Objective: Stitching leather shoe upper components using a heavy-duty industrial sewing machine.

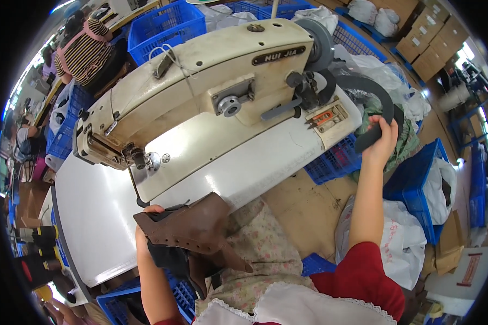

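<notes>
My left hand is closed on the edge of a brown leather boot upper with a row of eyelets and a black lining. The upper is held over my lap at the table's near edge, and it covers part of that hand. At the right, my right hand is wrapped round the lower end of a dark grey curved band. This band arcs back toward the handwheel end of a cream sewing machine. Threads hang over the machine's arm, and its needle area stands left of centre, apart from the upper.
The white table extends left of and below the machine. Blue crates stand behind it, and another blue crate is at the right beside white plastic bags. A person in a striped top sits far left. Cartons are stacked back right.
</notes>
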Demonstrator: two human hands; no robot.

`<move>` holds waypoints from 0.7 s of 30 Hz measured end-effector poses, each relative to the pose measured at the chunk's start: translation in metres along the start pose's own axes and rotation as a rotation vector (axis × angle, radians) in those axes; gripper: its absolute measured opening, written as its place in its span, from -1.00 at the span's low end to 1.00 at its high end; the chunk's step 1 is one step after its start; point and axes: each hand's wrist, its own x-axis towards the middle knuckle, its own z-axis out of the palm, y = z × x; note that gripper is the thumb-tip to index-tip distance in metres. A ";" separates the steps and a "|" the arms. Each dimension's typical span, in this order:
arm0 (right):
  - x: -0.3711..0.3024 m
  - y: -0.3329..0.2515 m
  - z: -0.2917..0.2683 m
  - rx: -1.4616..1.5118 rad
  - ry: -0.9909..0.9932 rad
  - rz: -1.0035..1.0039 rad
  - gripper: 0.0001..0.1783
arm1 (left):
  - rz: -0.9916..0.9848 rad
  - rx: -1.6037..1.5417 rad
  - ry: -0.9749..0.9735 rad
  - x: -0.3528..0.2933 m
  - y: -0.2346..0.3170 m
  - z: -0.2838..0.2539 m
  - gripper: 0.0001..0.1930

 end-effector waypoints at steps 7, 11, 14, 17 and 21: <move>-0.102 -0.046 0.000 0.084 -0.297 0.278 -0.66 | -0.105 -0.142 -0.034 0.018 -0.011 -0.037 -0.76; -0.148 -0.058 0.004 0.157 -0.335 0.474 -0.53 | 0.147 0.150 0.013 0.008 -0.017 -0.020 -0.64; -0.185 -0.064 0.014 0.186 -0.408 0.639 -0.50 | 0.179 0.165 0.017 -0.019 0.005 0.018 -0.70; -0.215 -0.071 0.026 0.224 -0.468 0.774 -0.48 | 0.210 0.132 0.075 -0.038 0.017 0.034 -0.72; -0.234 -0.074 0.031 0.271 -0.491 0.852 -0.50 | 0.158 -0.130 0.074 -0.045 0.015 0.028 -0.68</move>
